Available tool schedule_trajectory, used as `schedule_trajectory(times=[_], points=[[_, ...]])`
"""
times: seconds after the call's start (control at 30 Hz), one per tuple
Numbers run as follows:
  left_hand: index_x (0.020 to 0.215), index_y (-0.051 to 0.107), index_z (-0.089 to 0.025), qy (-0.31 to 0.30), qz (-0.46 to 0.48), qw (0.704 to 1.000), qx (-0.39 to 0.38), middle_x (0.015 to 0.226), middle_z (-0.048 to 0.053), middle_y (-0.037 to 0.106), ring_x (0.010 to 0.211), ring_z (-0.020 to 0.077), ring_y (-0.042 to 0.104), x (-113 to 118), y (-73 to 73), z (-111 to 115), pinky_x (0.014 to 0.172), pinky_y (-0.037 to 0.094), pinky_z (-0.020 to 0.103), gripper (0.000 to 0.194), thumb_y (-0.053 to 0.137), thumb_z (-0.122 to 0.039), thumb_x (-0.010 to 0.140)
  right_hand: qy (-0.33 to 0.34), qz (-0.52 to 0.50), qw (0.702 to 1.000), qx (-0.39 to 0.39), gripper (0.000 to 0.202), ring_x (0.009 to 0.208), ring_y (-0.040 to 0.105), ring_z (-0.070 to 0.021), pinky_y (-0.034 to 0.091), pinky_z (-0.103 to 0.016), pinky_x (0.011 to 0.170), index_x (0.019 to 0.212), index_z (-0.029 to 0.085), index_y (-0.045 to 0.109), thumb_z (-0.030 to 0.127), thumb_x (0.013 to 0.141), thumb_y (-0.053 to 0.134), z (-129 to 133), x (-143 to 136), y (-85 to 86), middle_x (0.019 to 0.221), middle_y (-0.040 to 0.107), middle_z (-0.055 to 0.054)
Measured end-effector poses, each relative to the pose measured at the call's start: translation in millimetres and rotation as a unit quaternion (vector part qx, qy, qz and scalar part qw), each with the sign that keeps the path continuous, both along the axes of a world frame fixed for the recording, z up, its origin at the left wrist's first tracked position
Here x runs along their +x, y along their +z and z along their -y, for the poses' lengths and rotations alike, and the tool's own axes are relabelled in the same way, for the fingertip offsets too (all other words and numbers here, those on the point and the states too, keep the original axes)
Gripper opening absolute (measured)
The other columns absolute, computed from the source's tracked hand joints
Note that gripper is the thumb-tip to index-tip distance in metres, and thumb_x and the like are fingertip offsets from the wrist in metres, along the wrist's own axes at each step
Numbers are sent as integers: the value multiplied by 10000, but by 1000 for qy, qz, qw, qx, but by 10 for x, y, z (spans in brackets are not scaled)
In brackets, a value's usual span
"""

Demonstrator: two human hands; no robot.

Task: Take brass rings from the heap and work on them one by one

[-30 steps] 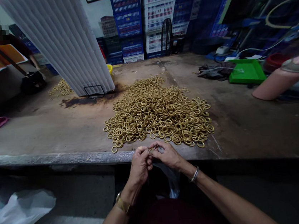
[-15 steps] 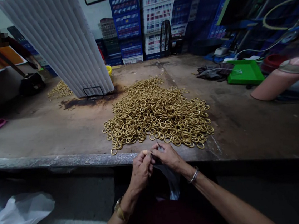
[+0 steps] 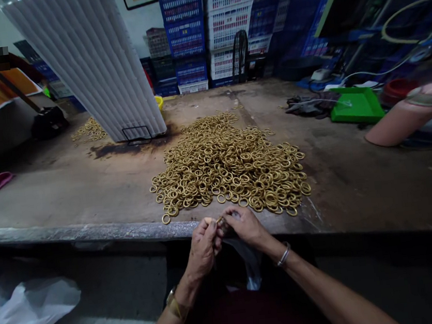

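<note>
A heap of gold-coloured metal rings [image 3: 232, 165] lies on the table in front of me. At the table's front edge, my left hand [image 3: 202, 245] pinches a small gold ring [image 3: 219, 219], seen nearly edge-on, between thumb and fingertip. My right hand [image 3: 249, 227] meets it from the right, its thumb and fingers closed near the same ring. What the right fingers grip is hidden. Below my hands hangs a pale plastic bag [image 3: 252, 269], partly covered by the right wrist.
A tall corrugated white panel [image 3: 92, 67] leans at the back left, near a smaller pile of rings [image 3: 89, 130]. To the right are a green tray [image 3: 356, 104] and a pink cylinder [image 3: 401, 115]. Stacked crates [image 3: 186, 35] line the back. A person [image 3: 25, 66] is at far left.
A thin dark pointed piece that stuck up from my right hand no longer shows. The gold ring now shows between my fingertips. The person at left has shifted slightly.
</note>
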State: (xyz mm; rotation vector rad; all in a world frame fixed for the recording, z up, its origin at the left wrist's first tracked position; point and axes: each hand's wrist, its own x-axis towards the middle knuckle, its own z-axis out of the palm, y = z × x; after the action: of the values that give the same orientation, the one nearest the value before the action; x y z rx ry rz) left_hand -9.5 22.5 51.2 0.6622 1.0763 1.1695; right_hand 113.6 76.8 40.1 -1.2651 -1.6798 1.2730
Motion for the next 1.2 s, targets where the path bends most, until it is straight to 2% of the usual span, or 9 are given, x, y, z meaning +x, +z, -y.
schedule_trajectory(times=[0.1, 0.23, 0.43, 0.57, 0.7, 0.9, 1.0, 1.1, 1.2], points=[[710, 456, -174, 2, -17, 1000, 16, 610, -46, 473, 405, 25, 320, -8, -6, -2, 375, 198, 153, 336, 558, -494, 710, 67, 109, 984, 122, 154, 569, 493, -111, 340, -209, 551, 674, 174, 577, 209, 749, 447, 48, 30, -7, 616, 587, -10], [695, 458, -176, -2, -40, 998, 42, 573, -58, 438, 398, 28, 290, -24, -47, -3, 374, 188, 160, 324, 536, -489, 732, 128, 198, 958, 164, 152, 543, 483, -109, 281, -202, 519, 705, 189, 569, 109, 689, 441, 111, 46, 14, 608, 592, -2], [711, 453, -182, -5, -53, 997, 54, 524, -69, 396, 392, 35, 265, -47, -86, 12, 385, 186, 166, 298, 504, -471, 765, 130, 243, 944, 179, 158, 554, 483, -116, 249, -205, 515, 739, 194, 562, 125, 699, 426, 127, 17, 54, 620, 596, -5], [703, 445, -184, 0, -56, 997, 55, 532, -68, 401, 393, 37, 271, -47, -75, 11, 385, 187, 171, 308, 511, -481, 754, 120, 266, 937, 191, 193, 582, 495, -124, 245, -215, 535, 763, 195, 566, 98, 662, 434, 137, -4, 66, 652, 608, -10], [695, 442, -180, 0, -56, 996, 65, 533, -65, 404, 398, 37, 279, -48, -64, 13, 387, 196, 170, 308, 508, -473, 760, 116, 267, 938, 190, 184, 582, 496, -126, 248, -218, 536, 765, 192, 567, 106, 682, 427, 137, -7, 65, 647, 608, -17], [681, 442, -175, -10, -69, 994, 82, 511, -73, 399, 387, 35, 275, -81, -121, 11, 377, 201, 164, 313, 504, -469, 766, 151, 255, 942, 158, 182, 589, 497, -119, 251, -212, 530, 779, 175, 588, 119, 701, 433, 102, -6, 57, 676, 626, -27], [688, 452, -169, -14, -63, 995, 74, 532, -67, 427, 382, 28, 286, -108, -140, 30, 366, 202, 158, 304, 504, -457, 771, 195, 247, 941, 128, 171, 589, 503, -117, 261, -207, 523, 739, 170, 590, 135, 718, 425, 74, -8, 76, 679, 630, -26], [688, 460, -163, -12, -50, 997, 55, 553, -55, 462, 379, 24, 313, -127, -99, 114, 353, 205, 149, 293, 517, -438, 770, 209, 276, 931, 118, 174, 593, 514, -120, 269, -208, 522, 727, 173, 595, 162, 735, 422, 38, -20, 108, 678, 630, -26], [686, 469, -155, -33, -8, 997, 63, 554, -38, 489, 372, 27, 337, -134, -5, 250, 342, 218, 151, 266, 529, -398, 777, 166, 345, 915, 131, 189, 646, 541, -138, 278, -219, 547, 804, 176, 605, 176, 744, 425, -4, -92, 131, 729, 645, -47]])
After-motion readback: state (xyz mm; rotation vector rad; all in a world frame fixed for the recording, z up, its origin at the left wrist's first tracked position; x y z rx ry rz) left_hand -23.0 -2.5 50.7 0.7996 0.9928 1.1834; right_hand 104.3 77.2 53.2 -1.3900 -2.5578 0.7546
